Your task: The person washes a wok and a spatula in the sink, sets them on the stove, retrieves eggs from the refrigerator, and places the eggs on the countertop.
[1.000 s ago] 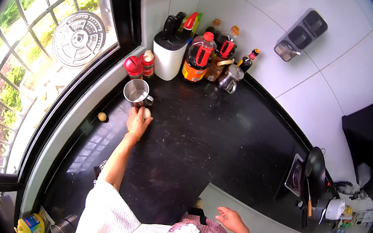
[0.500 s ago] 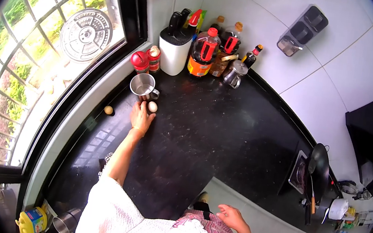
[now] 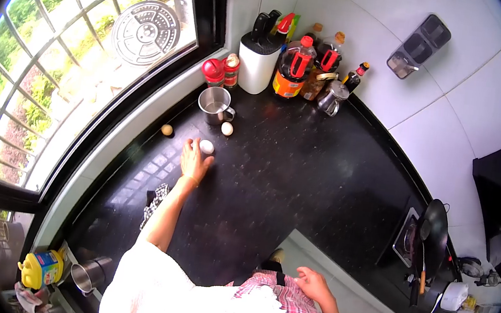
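Note:
My left hand (image 3: pixel 194 164) reaches over the black countertop, its fingers and thumb around one side of a white egg (image 3: pixel 206 146). Just beyond, a second pale egg (image 3: pixel 227 129) rests near the handle of a metal cup (image 3: pixel 214 104). A brown egg (image 3: pixel 167 130) lies to the left, close to the window side. My right hand (image 3: pixel 317 288) hangs before my body by the counter's edge, fingers loosely bent and holding nothing visible.
Behind the cup are red-lidded jars (image 3: pixel 214 71), a white knife block (image 3: pixel 257 67), sauce bottles (image 3: pixel 294 69) and a small metal pot (image 3: pixel 332 98). A checkered cloth (image 3: pixel 155 204) lies beside my left forearm. A wok (image 3: pixel 434 227) stands far right.
My left hand has drawn back from the cup toward me, and a white egg now shows at its fingers. The view has shifted; my right hand stays about where it was.

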A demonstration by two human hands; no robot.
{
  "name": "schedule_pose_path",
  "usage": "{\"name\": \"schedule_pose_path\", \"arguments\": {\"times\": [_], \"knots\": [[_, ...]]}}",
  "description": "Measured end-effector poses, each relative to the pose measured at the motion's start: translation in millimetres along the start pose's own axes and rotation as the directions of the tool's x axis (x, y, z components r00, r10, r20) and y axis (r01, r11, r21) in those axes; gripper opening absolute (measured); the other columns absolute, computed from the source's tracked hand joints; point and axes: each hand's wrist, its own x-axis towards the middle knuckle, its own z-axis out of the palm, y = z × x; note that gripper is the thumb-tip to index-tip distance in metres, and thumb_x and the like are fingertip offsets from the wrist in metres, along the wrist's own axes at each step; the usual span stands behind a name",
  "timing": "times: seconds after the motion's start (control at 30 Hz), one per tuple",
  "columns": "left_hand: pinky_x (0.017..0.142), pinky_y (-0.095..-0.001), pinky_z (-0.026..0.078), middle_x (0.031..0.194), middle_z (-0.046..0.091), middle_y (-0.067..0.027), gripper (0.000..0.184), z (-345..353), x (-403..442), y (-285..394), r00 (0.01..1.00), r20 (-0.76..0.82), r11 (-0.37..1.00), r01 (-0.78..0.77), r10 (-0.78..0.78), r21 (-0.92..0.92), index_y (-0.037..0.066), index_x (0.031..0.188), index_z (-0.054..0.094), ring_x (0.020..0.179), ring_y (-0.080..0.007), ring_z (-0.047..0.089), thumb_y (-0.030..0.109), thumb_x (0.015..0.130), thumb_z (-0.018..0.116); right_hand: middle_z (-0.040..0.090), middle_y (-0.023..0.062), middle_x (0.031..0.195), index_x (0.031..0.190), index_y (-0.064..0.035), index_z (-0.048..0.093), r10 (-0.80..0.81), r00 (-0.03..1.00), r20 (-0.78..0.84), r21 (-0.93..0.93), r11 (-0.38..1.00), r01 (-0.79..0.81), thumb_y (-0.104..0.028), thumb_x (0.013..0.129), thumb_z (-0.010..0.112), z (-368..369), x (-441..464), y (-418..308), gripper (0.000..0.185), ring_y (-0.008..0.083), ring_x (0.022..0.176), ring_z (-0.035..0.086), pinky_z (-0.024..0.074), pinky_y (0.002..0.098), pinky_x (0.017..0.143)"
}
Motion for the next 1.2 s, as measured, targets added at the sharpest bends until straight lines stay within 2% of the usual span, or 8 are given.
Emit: {"name": "schedule_pose_path", "arguments": {"times": [0.13,0.37,0.43,0.6,0.67,0.87,1.03,1.2], "knots": [[0.094,-0.0426,0.038,0.124,0.038,-0.0230,0.073,-7,-17,-10,0.998,-0.013,0.998,0.065,-0.065,-0.017,0.004,0.126,0.038,0.116,-0.0385,0.040,0.021,0.065,0.075,0.064,0.0163,0.098,0.109,-0.0040,0.058,-0.023,1.000,0.015,0.013,1.000,0.022,-0.023,0.076,0.064,4,1,4,0.038,0.0293,0.088,0.062,0.0491,0.0364,0.077],[0.089,-0.0432,0.043,0.121,0.039,-0.0215,0.071,1,5,4,0.992,0.026,0.988,0.123,-0.121,-0.090,0.006,0.127,0.037,0.110,-0.0389,0.045,0.019,0.067,0.074,0.064,0.0162,0.100,0.112,-0.0020,0.056,-0.073,0.996,0.042,-0.062,0.995,0.076,-0.021,0.075,0.062,-1,0,0,0.041,0.0254,0.089,0.063,0.0500,0.0349,0.078],[0.085,-0.0437,0.045,0.118,0.040,-0.0199,0.070,10,14,9,0.990,0.074,0.986,0.128,-0.120,-0.104,0.008,0.126,0.037,0.107,-0.0391,0.047,0.019,0.067,0.074,0.064,0.0168,0.098,0.109,-0.0036,0.058,-0.028,0.999,0.018,-0.033,0.999,0.029,-0.025,0.076,0.063,-5,-4,-4,0.040,0.0287,0.087,0.063,0.0487,0.0367,0.078],[0.084,-0.0442,0.045,0.116,0.040,-0.0198,0.061,39,33,10,0.988,0.090,0.982,0.136,-0.125,-0.133,0.007,0.121,0.041,0.104,-0.0394,0.048,0.014,0.069,0.071,0.064,0.0166,0.098,0.110,-0.0038,0.058,0.026,1.000,0.005,-0.023,0.999,-0.026,-0.028,0.076,0.063,-3,-9,6,0.042,0.0278,0.087,0.063,0.0489,0.0364,0.078],[0.085,-0.0443,0.044,0.114,0.040,-0.0212,0.056,50,39,7,0.997,0.028,0.988,0.070,-0.067,-0.140,0.005,0.118,0.043,0.102,-0.0401,0.048,0.012,0.069,0.070,0.064,0.0164,0.098,0.110,-0.0040,0.058,0.054,0.999,0.008,0.002,0.999,-0.054,-0.029,0.076,0.063,-1,-11,10,0.042,0.0276,0.087,0.063,0.0489,0.0363,0.078],[0.087,-0.0430,0.043,0.114,0.042,-0.0227,0.059,55,49,11,0.998,0.021,0.968,0.066,-0.063,-0.240,0.004,0.120,0.042,0.101,-0.0404,0.048,0.009,0.069,0.071,0.064,0.0160,0.098,0.110,-0.0058,0.058,0.115,0.993,-0.034,0.011,0.993,-0.114,-0.027,0.076,0.063,3,-14,18,0.040,0.0297,0.090,0.062,0.0488,0.0374,0.080],[0.089,-0.0411,0.042,0.116,0.041,-0.0221,0.063,31,33,21,0.998,-0.058,0.984,-0.011,0.000,-0.179,0.003,0.123,0.040,0.103,-0.0388,0.048,0.008,0.068,0.071,0.063,0.0182,0.101,0.112,-0.0039,0.057,0.013,0.999,-0.035,-0.003,1.000,-0.013,-0.022,0.077,0.064,-1,-13,25,0.041,0.0295,0.091,0.063,0.0497,0.0363,0.079],[0.085,-0.0375,0.042,0.118,0.040,-0.0206,0.062,-3,-23,20,1.000,-0.011,0.974,0.023,-0.026,-0.225,0.003,0.123,0.041,0.104,-0.0319,0.046,0.007,0.069,0.070,0.062,0.0181,0.101,0.111,-0.0057,0.056,-0.063,0.997,-0.038,-0.013,0.998,0.062,-0.021,0.079,0.059,0,-11,40,0.036,0.0312,0.093,0.061,0.0486,0.0384,0.080]]}}
